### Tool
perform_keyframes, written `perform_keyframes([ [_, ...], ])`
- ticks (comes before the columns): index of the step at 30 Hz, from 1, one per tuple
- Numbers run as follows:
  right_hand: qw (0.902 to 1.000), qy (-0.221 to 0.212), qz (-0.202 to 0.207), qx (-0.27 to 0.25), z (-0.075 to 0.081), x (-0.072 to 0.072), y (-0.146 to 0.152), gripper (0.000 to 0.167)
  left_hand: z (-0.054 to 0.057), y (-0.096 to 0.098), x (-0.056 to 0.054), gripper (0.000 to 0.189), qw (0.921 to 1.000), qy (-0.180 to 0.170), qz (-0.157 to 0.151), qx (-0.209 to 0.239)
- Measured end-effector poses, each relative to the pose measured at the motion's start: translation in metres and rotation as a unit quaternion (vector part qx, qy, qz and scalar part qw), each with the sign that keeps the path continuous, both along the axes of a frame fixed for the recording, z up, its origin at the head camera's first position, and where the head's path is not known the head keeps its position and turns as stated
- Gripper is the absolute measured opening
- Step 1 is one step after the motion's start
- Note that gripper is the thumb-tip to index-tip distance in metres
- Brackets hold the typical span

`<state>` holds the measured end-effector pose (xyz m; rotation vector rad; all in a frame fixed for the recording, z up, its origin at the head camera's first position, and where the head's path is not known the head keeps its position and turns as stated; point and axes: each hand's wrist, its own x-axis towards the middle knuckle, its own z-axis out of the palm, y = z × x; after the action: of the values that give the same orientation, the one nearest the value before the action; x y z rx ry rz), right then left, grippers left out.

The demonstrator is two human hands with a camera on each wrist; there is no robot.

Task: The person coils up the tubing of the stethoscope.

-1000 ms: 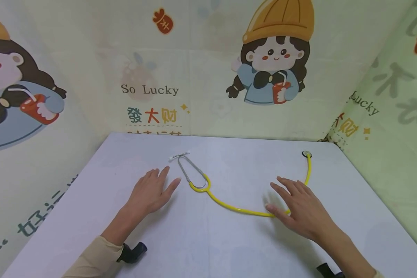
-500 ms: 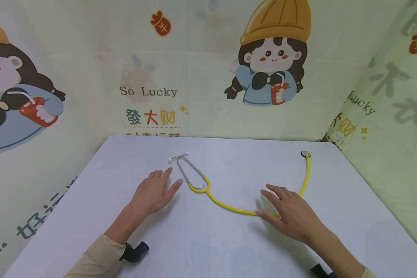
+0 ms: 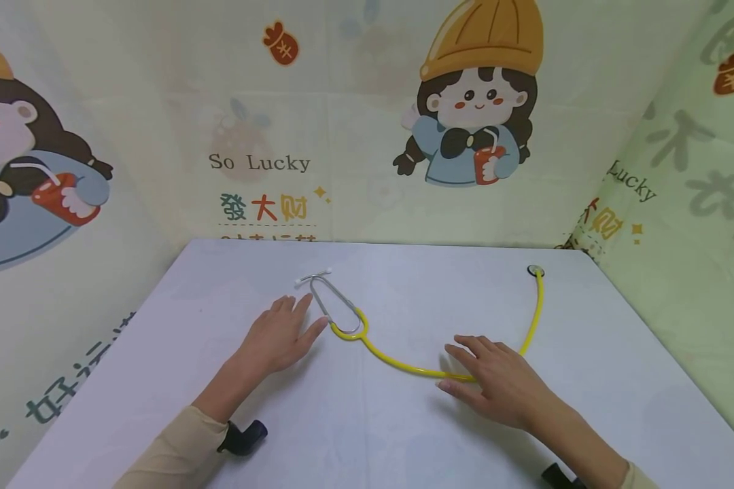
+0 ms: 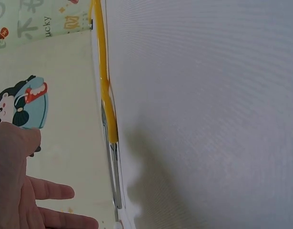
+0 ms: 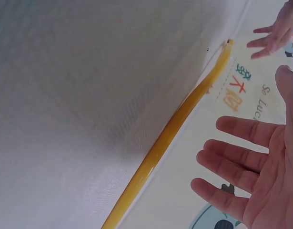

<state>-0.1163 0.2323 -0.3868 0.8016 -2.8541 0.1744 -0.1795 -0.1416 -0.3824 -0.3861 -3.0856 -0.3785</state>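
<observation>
A stethoscope with yellow tubing lies across the white table. Its metal ear tubes with white tips point to the back left, and its round chest piece rests at the back right. My left hand hovers just left of the ear tubes, fingers spread and holding nothing. Over the bend of the tubing is my right hand, which hides part of it. In the right wrist view the yellow tubing runs below that hand, apart from its extended fingers. The left wrist view shows the ear tubes beside the left hand.
The white table ends at patterned cloth walls at the back and sides. A black wrist-worn device juts from the left sleeve, and another sits at the right wrist.
My right hand has shifted left and nearer along the yellow tubing. My left hand has moved slightly right, closer to the ear tubes. The stethoscope lies as before.
</observation>
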Motion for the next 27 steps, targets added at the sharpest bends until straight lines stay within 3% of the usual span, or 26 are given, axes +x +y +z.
perform_keyframes([
  [9,0.9996,-0.007,0.025,0.005,-0.003,0.001,-0.005,0.068,-0.004,0.004,-0.01,0.068,0.9995,-0.002,-0.022,-0.024],
  [16,0.9984,-0.037,0.037,0.019,-0.003,0.0,-0.009,0.069,-0.009,0.005,-0.019,0.061,0.9961,0.018,-0.067,-0.055],
  [21,0.997,-0.053,0.049,0.029,-0.003,0.001,-0.013,0.068,-0.01,0.006,-0.026,0.059,0.9931,0.012,-0.08,-0.085],
  [27,0.996,-0.025,0.077,0.038,-0.006,0.001,-0.015,0.061,-0.012,0.005,-0.033,0.058,0.9887,0.018,-0.099,-0.111],
])
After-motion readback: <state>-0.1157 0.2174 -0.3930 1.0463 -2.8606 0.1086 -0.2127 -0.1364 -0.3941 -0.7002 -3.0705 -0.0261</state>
